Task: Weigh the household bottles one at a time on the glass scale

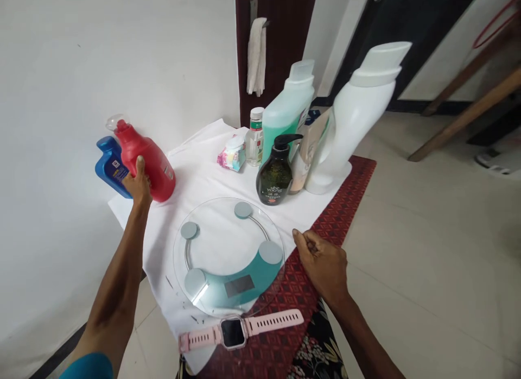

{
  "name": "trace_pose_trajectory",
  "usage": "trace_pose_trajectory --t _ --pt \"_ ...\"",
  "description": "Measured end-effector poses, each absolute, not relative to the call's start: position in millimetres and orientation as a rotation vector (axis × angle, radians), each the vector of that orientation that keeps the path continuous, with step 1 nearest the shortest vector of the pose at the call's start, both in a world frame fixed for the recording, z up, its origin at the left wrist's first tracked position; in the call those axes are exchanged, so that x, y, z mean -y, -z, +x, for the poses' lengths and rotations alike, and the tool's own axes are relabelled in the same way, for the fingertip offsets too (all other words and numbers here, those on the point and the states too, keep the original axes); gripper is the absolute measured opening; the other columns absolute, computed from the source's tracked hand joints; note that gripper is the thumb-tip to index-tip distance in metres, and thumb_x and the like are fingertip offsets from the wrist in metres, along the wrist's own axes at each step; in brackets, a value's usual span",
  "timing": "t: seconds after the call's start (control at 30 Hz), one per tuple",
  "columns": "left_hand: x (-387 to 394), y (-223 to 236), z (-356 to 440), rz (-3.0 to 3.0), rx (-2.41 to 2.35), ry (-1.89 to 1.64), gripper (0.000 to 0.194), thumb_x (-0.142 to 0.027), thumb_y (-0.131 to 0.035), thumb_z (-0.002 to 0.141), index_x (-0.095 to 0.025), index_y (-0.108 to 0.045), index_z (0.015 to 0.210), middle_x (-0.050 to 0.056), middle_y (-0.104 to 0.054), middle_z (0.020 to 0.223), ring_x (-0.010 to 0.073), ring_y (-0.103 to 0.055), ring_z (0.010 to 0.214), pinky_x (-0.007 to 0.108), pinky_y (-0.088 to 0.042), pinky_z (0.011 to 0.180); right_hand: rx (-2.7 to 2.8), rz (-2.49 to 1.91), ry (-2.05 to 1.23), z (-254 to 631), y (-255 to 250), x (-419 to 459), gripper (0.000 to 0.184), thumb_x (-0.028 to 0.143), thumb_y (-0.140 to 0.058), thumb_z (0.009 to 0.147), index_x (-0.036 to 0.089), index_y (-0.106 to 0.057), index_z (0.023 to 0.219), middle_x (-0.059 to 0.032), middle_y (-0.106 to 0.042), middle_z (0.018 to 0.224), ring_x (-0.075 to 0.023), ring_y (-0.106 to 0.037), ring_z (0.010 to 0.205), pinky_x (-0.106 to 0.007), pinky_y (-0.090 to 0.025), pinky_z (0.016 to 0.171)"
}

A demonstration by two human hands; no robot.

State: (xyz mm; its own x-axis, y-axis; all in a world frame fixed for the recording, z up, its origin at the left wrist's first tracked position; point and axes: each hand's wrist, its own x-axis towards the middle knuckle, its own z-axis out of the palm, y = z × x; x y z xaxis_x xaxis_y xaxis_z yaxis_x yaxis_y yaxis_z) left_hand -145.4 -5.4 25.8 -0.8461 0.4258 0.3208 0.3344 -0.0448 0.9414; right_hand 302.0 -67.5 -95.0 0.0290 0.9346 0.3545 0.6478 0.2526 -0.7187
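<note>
At the far left of the white cloth, my left hand (139, 182) is closed around the handle of a red plastic bottle (157, 170) with a clear cap. The bottle leans left; I cannot tell whether its base touches the cloth. Just behind my fingers is a blue bottle (110, 164). My right hand (323, 259) is curled into a loose fist over the table's right edge, with nothing visible in it. Between my hands lies a round glass bathroom scale (240, 284) with a teal band and a dark display. A pink-strapped smartwatch (233, 332) lies in front of it.
Behind the scale stand a dark pump bottle (274, 178), a green liquid bottle (280, 118), a large white bottle (350, 124), a small clear bottle (254, 143) and a colourful packet (233, 153). The white cloth (203, 175) partly covers a red patterned tablecloth (345, 205).
</note>
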Motion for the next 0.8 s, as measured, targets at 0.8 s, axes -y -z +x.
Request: trace_pose_trajectory --t 0.8 --pt "171 -42 42 1.012 -1.738 -1.911 0.072 -0.089 -0.075 0.070 -0.027 -0.038 0.069 -0.006 -0.031 0.059 0.0101 -0.024 0.050 0.030 -0.023 0.046 1.695 -1.518 -0.430 296 97 65 0.048 0.048 -0.055 0.100 0.025 -0.045 0.058 0.0009 -0.049 0.052 -0.0148 -0.041 0.054 -0.031 -0.025 0.062"
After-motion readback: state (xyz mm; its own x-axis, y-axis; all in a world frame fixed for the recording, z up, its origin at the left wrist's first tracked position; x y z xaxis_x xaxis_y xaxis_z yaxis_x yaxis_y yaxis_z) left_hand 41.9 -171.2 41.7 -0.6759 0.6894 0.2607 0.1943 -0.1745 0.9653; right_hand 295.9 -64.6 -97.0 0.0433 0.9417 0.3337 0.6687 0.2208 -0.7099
